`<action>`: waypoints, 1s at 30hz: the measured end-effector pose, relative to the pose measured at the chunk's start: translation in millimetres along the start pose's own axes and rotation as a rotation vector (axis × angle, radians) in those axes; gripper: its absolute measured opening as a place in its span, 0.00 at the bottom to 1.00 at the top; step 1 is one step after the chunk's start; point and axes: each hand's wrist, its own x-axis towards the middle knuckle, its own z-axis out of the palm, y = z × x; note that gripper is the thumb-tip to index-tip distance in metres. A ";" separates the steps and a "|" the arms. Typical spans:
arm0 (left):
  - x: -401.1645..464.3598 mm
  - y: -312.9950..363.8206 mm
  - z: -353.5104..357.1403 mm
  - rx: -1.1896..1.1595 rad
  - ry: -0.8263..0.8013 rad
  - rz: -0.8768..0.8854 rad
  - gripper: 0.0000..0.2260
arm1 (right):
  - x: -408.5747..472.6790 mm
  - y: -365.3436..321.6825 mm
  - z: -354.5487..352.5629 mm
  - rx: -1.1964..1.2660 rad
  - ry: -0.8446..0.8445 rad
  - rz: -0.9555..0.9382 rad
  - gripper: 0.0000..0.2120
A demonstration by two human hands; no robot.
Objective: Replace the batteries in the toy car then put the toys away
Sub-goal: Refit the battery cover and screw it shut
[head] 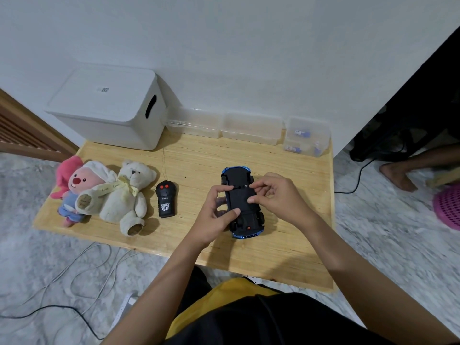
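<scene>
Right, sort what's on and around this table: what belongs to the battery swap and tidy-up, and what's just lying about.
Belongs to the job:
toy car, upside down, gripped by left hand and right hand
remote control
teddy bear
pink plush toy
white storage box
clear container holding batteries

Just lying about:
two other clear containers
cables on the floor
pink basket

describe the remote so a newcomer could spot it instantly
On the wooden table, look left of the upturned car held in both hands, toward the two plush toys. The remote lies just right of the white bear: the only black slab, with two red buttons on top.
</scene>
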 end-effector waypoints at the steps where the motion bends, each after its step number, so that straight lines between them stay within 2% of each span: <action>1: 0.1 -0.1 0.0 0.003 0.007 -0.001 0.18 | 0.3 -0.3 0.3 -0.013 -0.005 -0.005 0.13; 8: 1.6 3.3 1.7 0.003 0.057 -0.015 0.12 | 1.8 -2.0 2.1 -0.072 -0.017 -0.035 0.13; 13: -0.1 6.9 1.7 0.009 0.050 -0.003 0.12 | 1.1 -1.2 4.9 -0.086 0.011 -0.056 0.13; 19: 1.6 12.7 1.5 0.011 0.032 0.020 0.17 | -4.2 2.9 8.2 -0.216 0.059 -0.222 0.14; 22: 4.7 12.3 3.0 0.052 0.021 0.047 0.19 | -7.2 7.6 8.7 -0.268 0.052 -0.241 0.15; 24: 7.1 9.5 3.5 0.096 0.021 0.067 0.20 | -9.4 15.8 6.8 -0.168 0.127 -0.190 0.14; 26: 8.1 7.4 3.5 0.120 0.027 0.062 0.21 | -12.3 31.3 2.4 -0.097 0.313 -0.115 0.12; 28: 7.7 5.9 3.0 0.137 0.036 0.063 0.21 | -15.8 51.3 -2.8 -0.140 0.497 -0.014 0.11; 30: 7.4 3.1 1.8 0.147 0.048 0.063 0.21 | -17.3 72.4 -6.7 -0.220 0.546 0.114 0.13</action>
